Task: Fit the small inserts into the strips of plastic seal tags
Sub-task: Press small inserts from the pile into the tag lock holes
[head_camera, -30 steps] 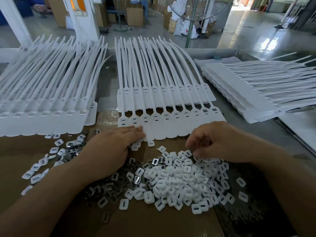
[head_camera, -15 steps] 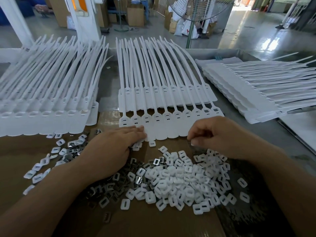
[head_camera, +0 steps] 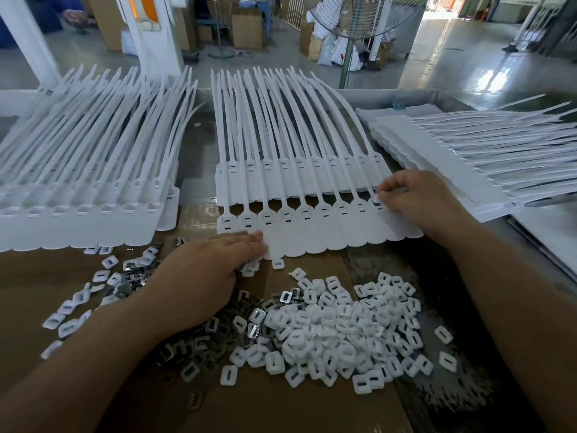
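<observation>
- Right hand (head_camera: 415, 198) pinches a small insert (head_camera: 377, 199) at the rightmost slot of the flat white strip (head_camera: 315, 235); fingertips hide most of it.
- Left hand (head_camera: 212, 270), fingers straight, presses the strip's near-left corner.
- Heap (head_camera: 337, 326) of square slotted white inserts lies on cardboard (head_camera: 281, 407), partly covering dark metal clips (head_camera: 199, 348).

Right hand (head_camera: 418, 198) pinches a small insert (head_camera: 377, 199) between thumb and forefinger, right on the rightmost head of the front strip of seal tags (head_camera: 312, 235). Left of the grip, on the same strip: left hand (head_camera: 209, 273) flat, fingertips (head_camera: 253, 237) pressing its near left edge. Nearer the person than the grip: pile of white inserts (head_camera: 337, 332) on cardboard (head_camera: 281, 407), dark metal clips (head_camera: 193, 348) mixed in on the pile's left. Far left of the grip: left stack of tag strips (head_camera: 78, 195). Just right of the grip: right stack of tag strips (head_camera: 468, 157), tails pointing right.
</observation>
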Available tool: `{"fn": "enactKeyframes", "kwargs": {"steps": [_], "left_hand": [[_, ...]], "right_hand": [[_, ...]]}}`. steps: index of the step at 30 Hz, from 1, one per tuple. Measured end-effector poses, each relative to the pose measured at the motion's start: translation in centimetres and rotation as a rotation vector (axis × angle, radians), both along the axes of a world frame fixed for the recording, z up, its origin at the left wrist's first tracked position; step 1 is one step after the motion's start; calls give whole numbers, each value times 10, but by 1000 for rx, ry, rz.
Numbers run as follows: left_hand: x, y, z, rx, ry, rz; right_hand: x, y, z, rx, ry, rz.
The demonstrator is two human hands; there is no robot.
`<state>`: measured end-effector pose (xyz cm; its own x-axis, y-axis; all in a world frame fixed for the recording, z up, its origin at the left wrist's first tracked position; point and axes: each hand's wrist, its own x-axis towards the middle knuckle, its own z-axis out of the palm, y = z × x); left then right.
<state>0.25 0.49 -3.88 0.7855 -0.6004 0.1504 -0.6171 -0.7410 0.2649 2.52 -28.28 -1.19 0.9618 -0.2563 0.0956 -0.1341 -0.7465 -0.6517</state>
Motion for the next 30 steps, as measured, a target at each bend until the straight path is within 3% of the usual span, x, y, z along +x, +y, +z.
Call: {"fn": "enactKeyframes", "kwargs": {"steps": [21, 30], "left_hand": [[-1, 0, -2, -49, -21, -9], [-1, -1, -1, -43, -1, -6]], "right_hand": [[16, -10, -15, -180, 100, 68], [14, -10, -19, -63, 3, 25]]}}
